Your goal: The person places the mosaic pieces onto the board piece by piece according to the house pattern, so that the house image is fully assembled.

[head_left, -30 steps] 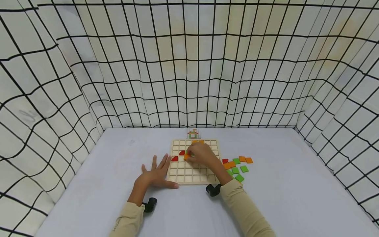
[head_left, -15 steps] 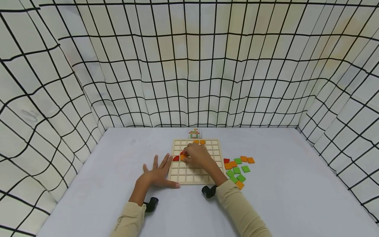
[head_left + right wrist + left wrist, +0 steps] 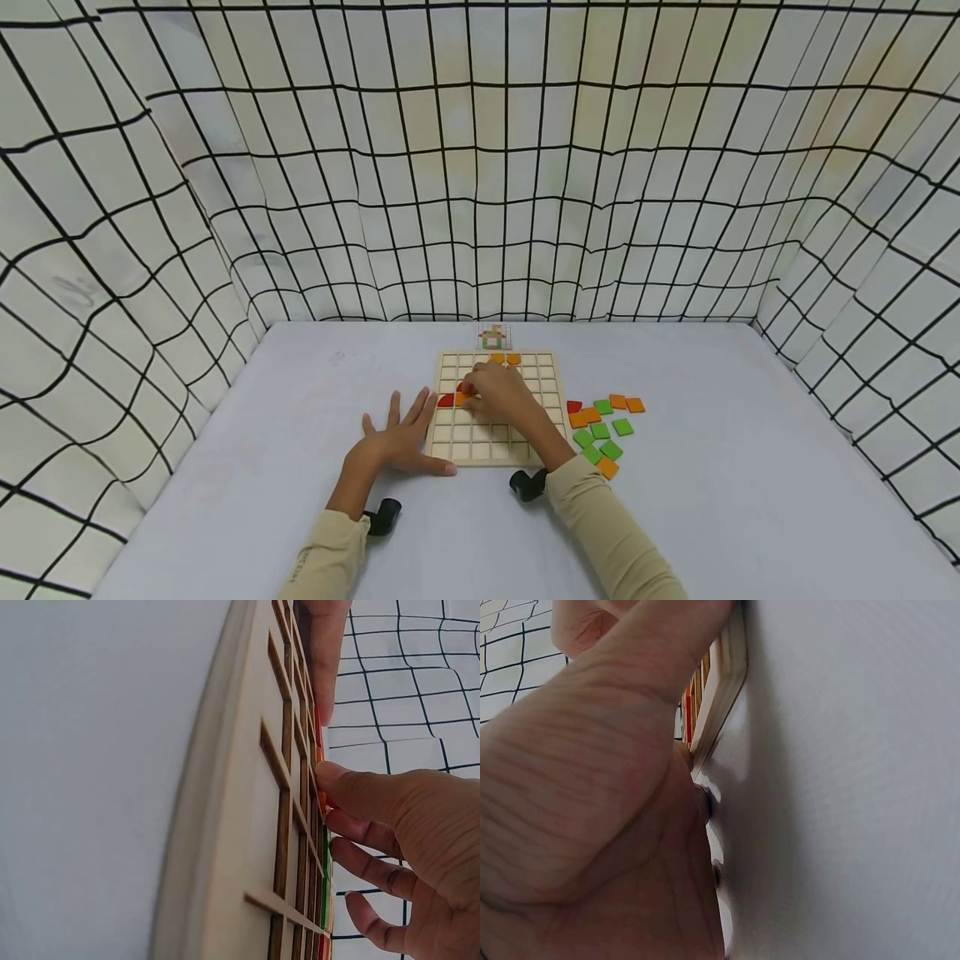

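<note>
A wooden grid board lies on the table. My right hand reaches over its middle, thumb and fingertips at an orange square tile that sits in a cell beside a red quarter-round piece. In the right wrist view the thumb presses at that tile, low against the grid; green pieces show further along. Another red piece is partly covered by the fingers. My left hand rests at the board's left edge, fingers spread, thumb along the near corner.
Right of the board lie several loose green tiles, orange tiles and a red piece. Two rounded orange pieces sit in the far row. A small pattern card stands behind the board. Black netting surrounds the table.
My right hand has moved slightly left with the orange tile, which has come down into the cell beside the red piece. The left hand has stayed in place.
</note>
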`<action>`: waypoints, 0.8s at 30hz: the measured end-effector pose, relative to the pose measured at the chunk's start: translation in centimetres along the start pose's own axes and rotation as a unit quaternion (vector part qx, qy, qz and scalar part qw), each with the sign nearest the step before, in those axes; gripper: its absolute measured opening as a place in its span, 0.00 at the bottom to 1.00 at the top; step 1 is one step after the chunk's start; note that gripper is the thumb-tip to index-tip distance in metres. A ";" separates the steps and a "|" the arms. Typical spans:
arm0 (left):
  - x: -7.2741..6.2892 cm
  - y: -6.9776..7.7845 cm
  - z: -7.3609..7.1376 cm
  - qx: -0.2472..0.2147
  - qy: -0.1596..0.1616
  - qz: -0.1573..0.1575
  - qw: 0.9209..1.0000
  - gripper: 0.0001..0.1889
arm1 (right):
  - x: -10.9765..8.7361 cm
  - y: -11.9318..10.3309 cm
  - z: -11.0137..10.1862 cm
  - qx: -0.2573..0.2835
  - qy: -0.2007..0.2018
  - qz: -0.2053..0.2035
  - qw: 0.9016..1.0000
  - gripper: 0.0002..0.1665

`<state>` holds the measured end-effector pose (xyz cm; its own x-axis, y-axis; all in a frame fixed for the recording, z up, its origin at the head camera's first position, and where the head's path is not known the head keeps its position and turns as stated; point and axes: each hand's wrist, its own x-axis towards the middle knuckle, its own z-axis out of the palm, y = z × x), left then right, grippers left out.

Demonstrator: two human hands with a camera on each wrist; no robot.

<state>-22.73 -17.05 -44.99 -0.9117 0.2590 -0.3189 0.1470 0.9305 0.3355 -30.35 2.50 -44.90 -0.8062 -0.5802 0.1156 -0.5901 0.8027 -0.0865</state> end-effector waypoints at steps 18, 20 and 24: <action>0.1 0.0 0.1 -0.001 -0.003 -0.006 1.000 0.67 | 0.0 0.0 0.1 0.021 -0.013 0.015 1.000 0.15; 0.1 -0.1 0.1 -0.001 -0.003 -0.005 1.000 0.67 | 0.0 0.0 0.2 0.019 -0.011 0.014 1.000 0.14; 0.2 -0.1 0.2 -0.002 -0.004 -0.004 1.000 0.67 | 0.0 0.0 0.1 0.017 -0.005 0.014 1.000 0.14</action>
<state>-22.86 -17.06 -45.22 -0.9099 0.2532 -0.3285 0.1378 0.9316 0.3364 -30.34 2.51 -45.02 -0.8224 -0.5595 0.1032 -0.5687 0.8132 -0.1235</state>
